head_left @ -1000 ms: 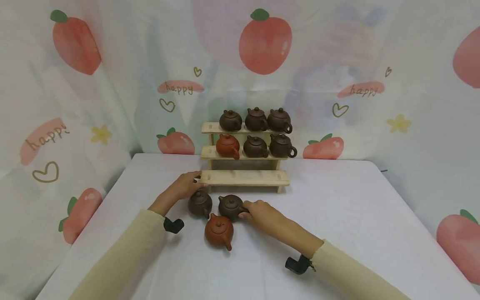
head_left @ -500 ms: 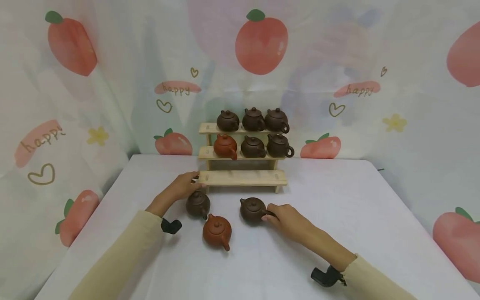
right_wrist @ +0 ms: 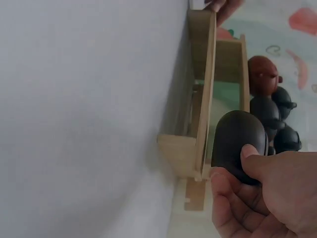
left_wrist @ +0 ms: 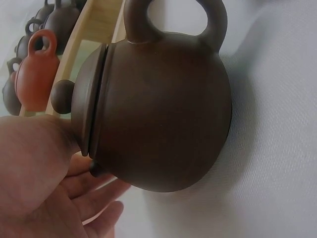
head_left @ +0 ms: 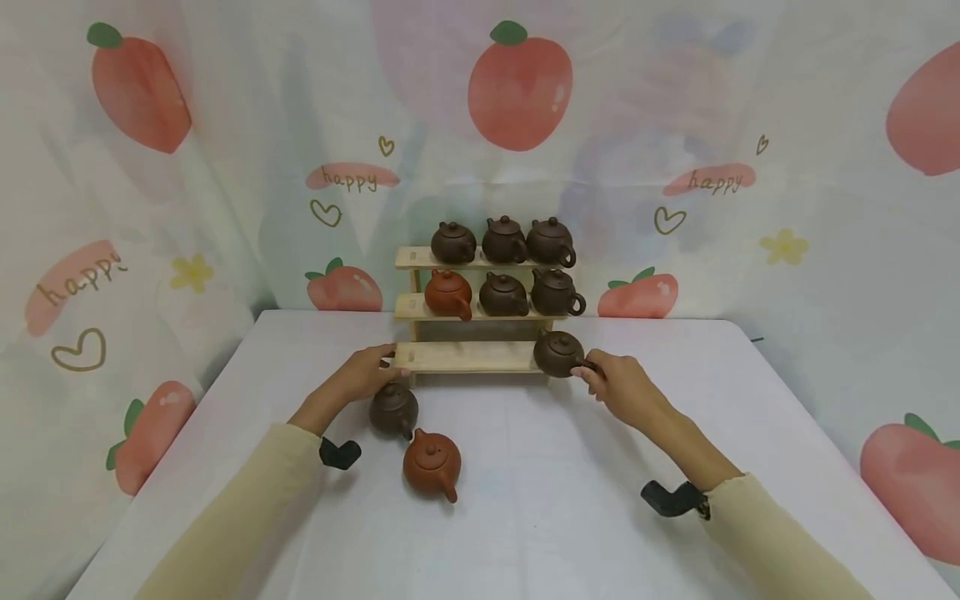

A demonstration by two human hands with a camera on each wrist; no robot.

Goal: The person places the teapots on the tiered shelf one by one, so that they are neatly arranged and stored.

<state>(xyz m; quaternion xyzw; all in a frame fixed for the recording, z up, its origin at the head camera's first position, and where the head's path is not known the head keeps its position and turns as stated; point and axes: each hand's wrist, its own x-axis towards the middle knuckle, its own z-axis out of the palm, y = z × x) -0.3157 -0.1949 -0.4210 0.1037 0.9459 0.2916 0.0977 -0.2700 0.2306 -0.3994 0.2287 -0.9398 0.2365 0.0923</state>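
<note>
My right hand (head_left: 626,390) grips a dark brown teapot (head_left: 558,353) by its handle, over the right end of the stand's lowest shelf. Whether the pot touches the wood, I cannot tell. At that shelf's left end, my left hand (head_left: 363,372) holds the wooden tiered stand (head_left: 472,357), thumb at the front edge and a finger at the back. Just in front of this hand, a second dark teapot (head_left: 393,409) sits on the table and fills much of the left wrist view. A reddish-brown teapot (head_left: 432,463) stands nearer, its handle toward me.
Three dark teapots (head_left: 504,240) stand along the top shelf. On the middle shelf are an orange-brown teapot (head_left: 448,293) and two dark ones (head_left: 503,295). A white cloth covers the table (head_left: 525,517). Behind hangs a fruit-printed curtain (head_left: 637,100).
My right hand has carried the dark teapot from beside the reddish one, first rightward, then back over the lowest shelf's right end. The left hand has stayed at the stand.
</note>
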